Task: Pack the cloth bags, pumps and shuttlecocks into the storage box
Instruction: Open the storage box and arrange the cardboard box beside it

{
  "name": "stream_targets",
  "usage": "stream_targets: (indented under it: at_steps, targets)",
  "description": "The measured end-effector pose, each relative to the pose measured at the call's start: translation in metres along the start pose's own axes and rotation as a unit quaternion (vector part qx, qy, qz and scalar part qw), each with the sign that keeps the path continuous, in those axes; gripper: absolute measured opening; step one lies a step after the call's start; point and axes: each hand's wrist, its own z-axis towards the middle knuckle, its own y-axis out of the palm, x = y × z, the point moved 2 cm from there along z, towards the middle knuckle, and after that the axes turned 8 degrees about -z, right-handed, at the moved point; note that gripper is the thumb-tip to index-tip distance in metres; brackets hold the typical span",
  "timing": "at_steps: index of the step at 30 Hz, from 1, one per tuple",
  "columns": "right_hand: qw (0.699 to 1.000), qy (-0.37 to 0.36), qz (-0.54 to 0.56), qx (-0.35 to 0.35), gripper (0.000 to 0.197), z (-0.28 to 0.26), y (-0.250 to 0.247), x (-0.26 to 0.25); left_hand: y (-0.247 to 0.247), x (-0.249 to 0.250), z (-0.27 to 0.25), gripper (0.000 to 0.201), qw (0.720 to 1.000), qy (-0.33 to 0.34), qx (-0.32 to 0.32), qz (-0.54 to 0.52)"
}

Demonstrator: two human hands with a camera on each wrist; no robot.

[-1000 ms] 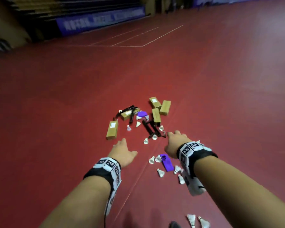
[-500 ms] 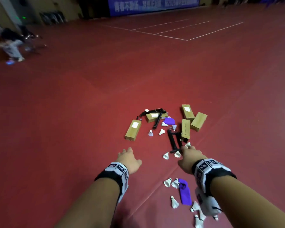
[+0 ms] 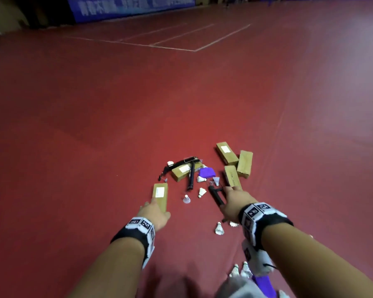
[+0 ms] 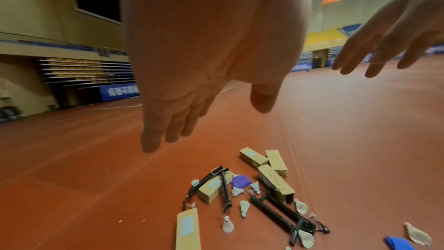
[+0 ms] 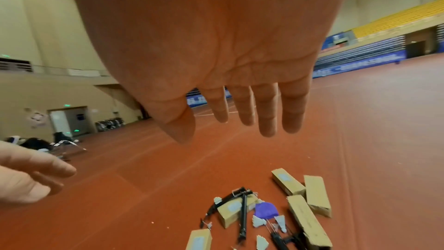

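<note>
Black pumps (image 3: 191, 176) (image 3: 216, 195), white shuttlecocks (image 3: 186, 199) (image 3: 219, 229) and a purple cloth bag (image 3: 206, 172) lie scattered on the red floor among long brown cardboard boxes (image 3: 160, 196). A second purple bag (image 3: 264, 286) lies near my feet. My left hand (image 3: 154, 212) hovers over the near box with straight fingers (image 4: 168, 132) and holds nothing. My right hand (image 3: 235, 200) hovers over the nearest pump, palm down and empty, its fingers (image 5: 266, 121) spread.
More cardboard boxes (image 3: 227, 153) (image 3: 244, 164) (image 3: 232, 177) lie at the pile's right, and one (image 3: 181, 172) lies under a pump. Wide red court floor (image 3: 95, 125) with white lines surrounds the pile. Seating and a blue banner (image 3: 127, 7) stand far back.
Both hands have moved forward over the pile, the left to the near box and the right to the nearest pump. The near purple bag has slid toward the frame's bottom edge.
</note>
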Motion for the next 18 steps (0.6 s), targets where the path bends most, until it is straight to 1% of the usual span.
stream_targets:
  at_steps: [2, 3, 5, 7, 10, 14, 18]
  targets:
    - [0.999, 0.038, -0.002, -0.018, 0.065, 0.017, -0.003, 0.003, -0.002, 0.016, 0.035, 0.076, 0.999, 0.035, -0.020, 0.017]
    - [0.998, 0.056, -0.006, -0.024, 0.063, 0.030, -0.006, 0.005, -0.003, 0.025, 0.051, 0.076, 0.998, 0.047, -0.030, 0.021]
    - [0.996, 0.084, -0.008, -0.027, 0.054, 0.062, -0.016, 0.007, -0.005, 0.042, 0.086, 0.076, 0.996, 0.065, -0.047, 0.031]
    - [0.995, 0.091, -0.005, -0.027, 0.047, 0.099, -0.028, 0.002, -0.013, 0.055, 0.119, 0.078, 0.994, 0.085, -0.054, 0.042]
    - [0.996, 0.084, 0.008, -0.009, 0.050, 0.170, -0.047, -0.016, -0.041, 0.071, 0.178, 0.085, 0.994, 0.092, -0.043, 0.049]
    - [0.999, 0.047, 0.017, -0.015, 0.046, 0.280, -0.071, -0.060, -0.100, 0.073, 0.265, 0.083, 0.997, 0.059, -0.013, 0.044]
    - [0.999, -0.012, 0.037, -0.035, 0.048, 0.371, -0.094, -0.124, -0.150, 0.066, 0.331, 0.082, 0.999, -0.020, 0.008, 0.036]
